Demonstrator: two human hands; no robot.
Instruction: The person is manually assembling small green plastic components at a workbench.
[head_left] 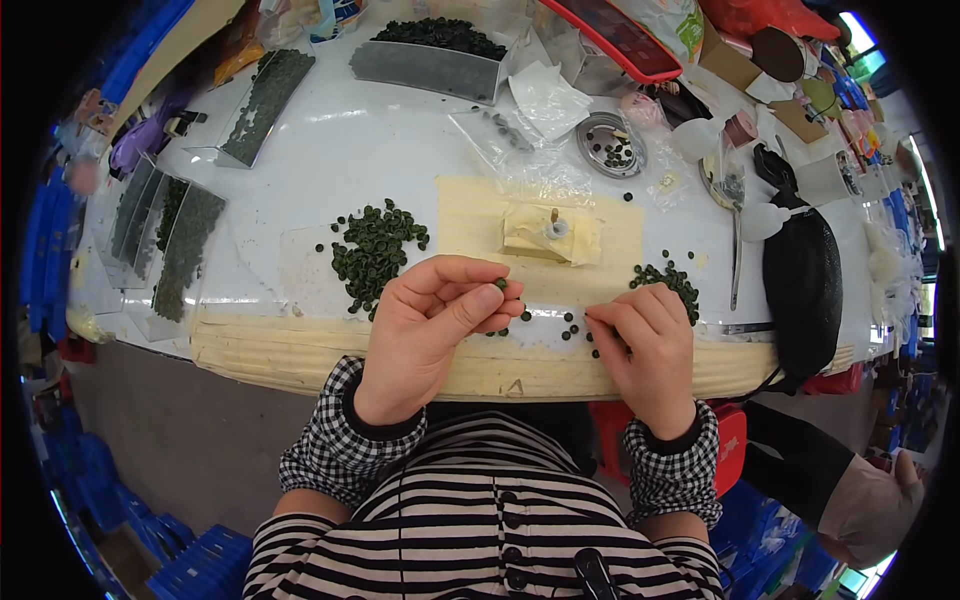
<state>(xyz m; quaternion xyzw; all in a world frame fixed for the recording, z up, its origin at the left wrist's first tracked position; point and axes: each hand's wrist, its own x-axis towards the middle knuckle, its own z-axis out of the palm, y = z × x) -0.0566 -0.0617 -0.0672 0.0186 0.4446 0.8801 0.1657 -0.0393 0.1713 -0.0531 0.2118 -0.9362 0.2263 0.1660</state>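
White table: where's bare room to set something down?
Widest: between the upper tray and large green pile. A narrow strip: between small green pile and long tool. Crowded: right of the dish, and between left hand and right hand, where loose discs lie.

Gap between left green pile [378, 252] and wrapped block [548, 242], black bag [803, 285] barring right side

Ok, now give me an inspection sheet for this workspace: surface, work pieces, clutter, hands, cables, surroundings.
Surface: white table, pale yellow padding along its near edge.
Work pieces: large green pile at left, smaller green pile at right, tape-wrapped block between.
Clutter: clear trays, black bag, red-edged device.
Hands: left hand pinches a green piece; right hand near loose pieces, grip unclear.
Cables: nothing seen.
Surroundings: blue crates; part of another person at right.
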